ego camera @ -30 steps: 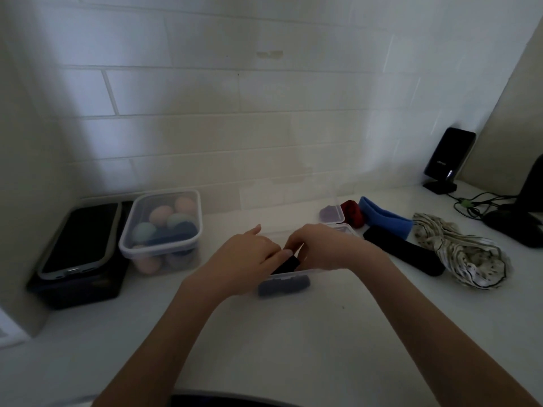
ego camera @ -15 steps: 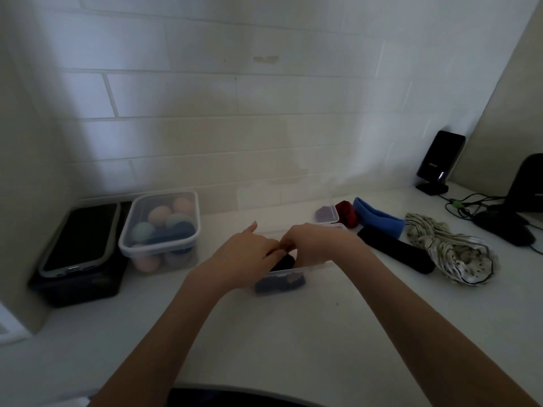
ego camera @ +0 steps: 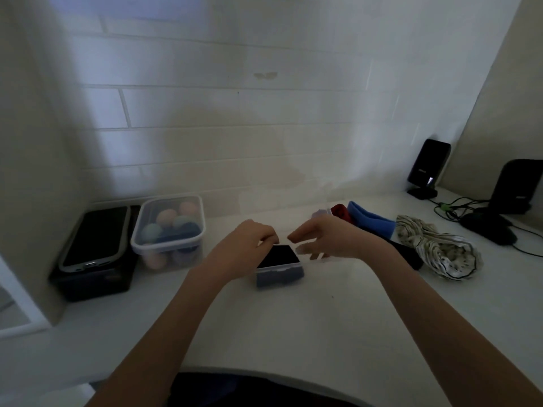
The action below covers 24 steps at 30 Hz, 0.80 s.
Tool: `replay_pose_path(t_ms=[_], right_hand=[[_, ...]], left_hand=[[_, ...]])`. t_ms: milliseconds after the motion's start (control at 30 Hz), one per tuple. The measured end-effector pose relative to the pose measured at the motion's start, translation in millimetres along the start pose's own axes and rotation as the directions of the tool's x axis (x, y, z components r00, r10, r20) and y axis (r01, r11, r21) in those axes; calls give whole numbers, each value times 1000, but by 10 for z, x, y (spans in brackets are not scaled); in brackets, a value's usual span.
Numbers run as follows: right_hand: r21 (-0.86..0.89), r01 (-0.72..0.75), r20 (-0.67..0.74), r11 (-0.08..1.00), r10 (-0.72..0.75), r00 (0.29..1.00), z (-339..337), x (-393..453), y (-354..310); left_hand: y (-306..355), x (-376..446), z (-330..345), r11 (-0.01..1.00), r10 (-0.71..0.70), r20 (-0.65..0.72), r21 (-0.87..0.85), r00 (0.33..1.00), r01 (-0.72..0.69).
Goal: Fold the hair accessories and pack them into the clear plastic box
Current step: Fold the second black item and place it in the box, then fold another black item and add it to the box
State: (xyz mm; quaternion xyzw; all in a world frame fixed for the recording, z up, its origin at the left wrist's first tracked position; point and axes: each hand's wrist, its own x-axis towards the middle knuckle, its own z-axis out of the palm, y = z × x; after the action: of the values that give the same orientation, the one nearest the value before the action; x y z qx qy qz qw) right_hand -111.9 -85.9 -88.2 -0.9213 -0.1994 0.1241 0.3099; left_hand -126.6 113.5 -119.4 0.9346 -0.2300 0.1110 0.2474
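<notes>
The clear plastic box [ego camera: 279, 276] stands mid-counter with a folded black band [ego camera: 279, 256] on top and a dark blue one beneath. My left hand [ego camera: 246, 245] curls over the box's left side, fingertips touching the black band. My right hand [ego camera: 326, 239] hovers just right of the box, fingers spread, holding nothing. To the right lie a red accessory [ego camera: 340, 211], a blue headband [ego camera: 371, 220], a black band [ego camera: 407, 255] partly behind my right wrist, and a striped white scarf-like piece [ego camera: 437, 248].
A lidded clear tub of coloured balls [ego camera: 169, 230] and a black box with a phone [ego camera: 94, 239] on it stand at the left by the wall. Two black speakers [ego camera: 427, 168] [ego camera: 514, 186], cables and a dark mouse [ego camera: 489, 227] sit at the far right.
My right hand has come off the box and opened, moving a little right. The black band now lies flat in the box. The camera has tilted up slightly.
</notes>
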Motion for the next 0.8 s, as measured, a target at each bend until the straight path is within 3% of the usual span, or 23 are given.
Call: replay_pose_path(t_ms=[67, 133, 200, 267, 333, 433, 500, 800], right_hand=[[60, 20, -128, 998, -12, 992, -60, -68, 70], [166, 43, -343, 985, 17, 939, -115, -121, 160], [157, 70, -580, 985, 35, 814, -163, -183, 302], [38, -15, -721, 999, 38, 692, -192, -250, 509], [-95, -215, -751, 972, 72, 656, -156, -301, 755], [-210, -431, -659, 878, 199, 725, 47, -329, 1073], [-204, -470, -645, 859, 243, 724, 156, -318, 1185], [-325, -479, -736, 816, 100, 669, 170, -250, 1209]], left_hand=[[1, -19, -7, 998, 5, -82, -60, 997, -10], [-2, -53, 8, 993, -7, -184, -117, 983, -14], [-11, -104, 45, 982, -59, -292, -189, 955, 3], [-39, -146, 109, 966, -120, -356, -255, 927, 26], [-64, -173, 172, 954, -159, -369, -298, 916, 46], [-93, -182, 226, 954, -173, -397, -296, 901, 53], [-125, -182, 249, 954, -162, -409, -298, 898, 37], [-107, -215, 258, 894, -208, -391, -447, 896, 13]])
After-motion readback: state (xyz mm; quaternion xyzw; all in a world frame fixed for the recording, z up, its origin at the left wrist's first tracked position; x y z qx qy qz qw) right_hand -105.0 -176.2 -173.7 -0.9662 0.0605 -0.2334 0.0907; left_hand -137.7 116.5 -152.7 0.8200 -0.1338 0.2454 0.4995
